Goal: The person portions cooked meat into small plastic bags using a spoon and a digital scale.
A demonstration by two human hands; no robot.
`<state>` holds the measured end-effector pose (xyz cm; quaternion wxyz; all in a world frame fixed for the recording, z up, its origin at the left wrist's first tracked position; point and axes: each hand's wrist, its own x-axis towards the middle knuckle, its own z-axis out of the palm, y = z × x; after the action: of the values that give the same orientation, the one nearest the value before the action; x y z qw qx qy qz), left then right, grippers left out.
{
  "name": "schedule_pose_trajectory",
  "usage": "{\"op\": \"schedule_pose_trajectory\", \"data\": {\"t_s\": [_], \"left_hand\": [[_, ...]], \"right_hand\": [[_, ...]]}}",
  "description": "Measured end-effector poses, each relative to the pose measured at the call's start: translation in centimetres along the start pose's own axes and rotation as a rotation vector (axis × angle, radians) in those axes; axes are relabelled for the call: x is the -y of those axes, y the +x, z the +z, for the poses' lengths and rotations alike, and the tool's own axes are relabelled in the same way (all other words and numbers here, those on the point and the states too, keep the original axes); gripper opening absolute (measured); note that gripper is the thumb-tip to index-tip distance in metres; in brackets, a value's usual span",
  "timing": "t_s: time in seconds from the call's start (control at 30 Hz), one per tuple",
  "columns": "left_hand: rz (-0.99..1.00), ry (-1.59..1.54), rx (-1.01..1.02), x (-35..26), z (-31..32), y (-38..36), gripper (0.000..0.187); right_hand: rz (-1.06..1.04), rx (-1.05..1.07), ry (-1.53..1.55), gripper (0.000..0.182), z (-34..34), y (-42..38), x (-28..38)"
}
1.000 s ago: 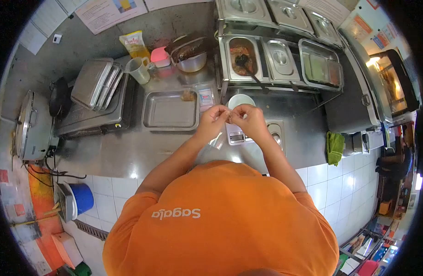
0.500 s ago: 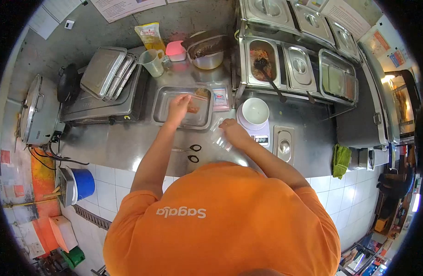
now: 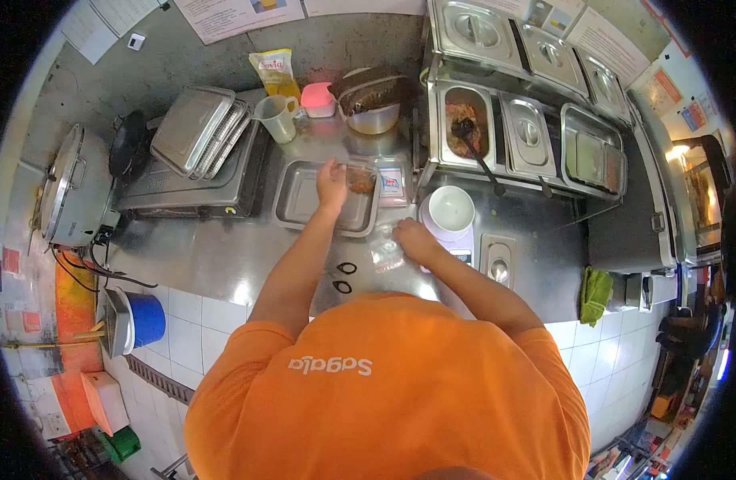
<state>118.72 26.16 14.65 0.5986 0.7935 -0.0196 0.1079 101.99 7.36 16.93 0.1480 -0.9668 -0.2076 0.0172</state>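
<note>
My left hand (image 3: 331, 190) is over the shallow metal tray (image 3: 285, 210), its fingers closed at the edge of a small clear bag of reddish-brown food (image 3: 362, 181). The bag lies at the tray's right end. Lower right, my right hand (image 3: 417, 242) has its fingers closed at the edge of a clear plastic bag (image 3: 386, 254) on the counter. A white bowl (image 3: 451, 209) sits on a kitchen scale (image 3: 462, 243) just beyond that hand. Scissors with black handles (image 3: 343, 286) lie in front of the tray; their blades are hard to make out.
A pack with a printed label (image 3: 392, 183) lies beside the tray. Behind are a measuring jug (image 3: 278, 120), a pink container (image 3: 318, 99) and a large pot (image 3: 373, 120). Stacked trays (image 3: 194, 132) rest on the stove at left. Food pans (image 3: 528, 132) stand at right.
The bag of food has gone from mid-tray to the tray's right end, with my left hand beside it. My right hand stays by the clear bag. The whole view has shifted slightly.
</note>
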Motion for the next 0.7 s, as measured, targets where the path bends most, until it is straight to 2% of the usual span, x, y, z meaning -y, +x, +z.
{"op": "schedule_pose_trajectory", "data": {"t_s": [0.1, 0.2, 0.3, 0.37, 0.4, 0.47, 0.57, 0.7], "left_hand": [[-0.009, -0.025, 0.016, 0.7, -1.1, -0.7, 0.038], [-0.031, -0.086, 0.008, -0.3, -2.5, -3.1, 0.032], [-0.060, -0.233, 0.093, -3.1, -3.8, -7.4, 0.026], [-0.322, -0.168, 0.397, -5.8, -4.7, -10.0, 0.020], [-0.326, -0.169, 0.402, -6.8, -5.0, -10.8, 0.020], [-0.415, -0.247, 0.714, -8.6, -5.3, -12.0, 0.023], [-0.406, -0.285, 0.817, -10.1, -4.5, -13.7, 0.024], [-0.388, -0.310, 0.795, -12.1, -3.7, -14.6, 0.023]], "right_hand": [[0.028, 0.073, 0.007, 0.015, -0.1, 0.0, -0.2], [-0.009, -0.033, 0.005, 0.017, -1.0, 0.1, -0.4], [0.098, -0.135, 0.072, 0.027, -2.5, 0.0, 0.2], [0.282, -0.181, 0.257, 0.037, -4.4, -0.2, 0.8], [0.287, -0.179, 0.257, 0.037, -5.4, -0.5, 1.0], [0.395, -0.087, 0.419, 0.037, -7.2, -1.0, 1.3], [0.397, -0.105, 0.582, 0.031, -8.5, -2.0, 1.4], [0.433, -0.117, 0.673, 0.024, -9.0, -3.0, 2.2]]}}
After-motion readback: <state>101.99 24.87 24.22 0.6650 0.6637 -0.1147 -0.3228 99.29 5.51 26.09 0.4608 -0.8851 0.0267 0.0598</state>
